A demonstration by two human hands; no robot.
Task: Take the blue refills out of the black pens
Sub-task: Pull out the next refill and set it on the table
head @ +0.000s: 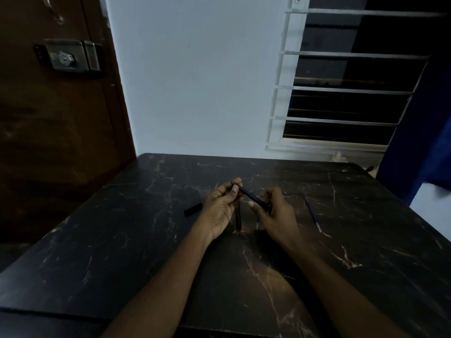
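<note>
Our left hand point(220, 211) and right hand point(275, 211) both pinch black pen point(251, 196) above table point(122, 240); blue refill point(313, 214) lies right.

Head view, angled down over table point(146, 240)

Black pen point(251, 196) held slanted; blue refill point(313, 214) flat on table

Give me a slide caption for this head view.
Both hands, left and right, hold a black pen over the table; one refill lies right.
</note>
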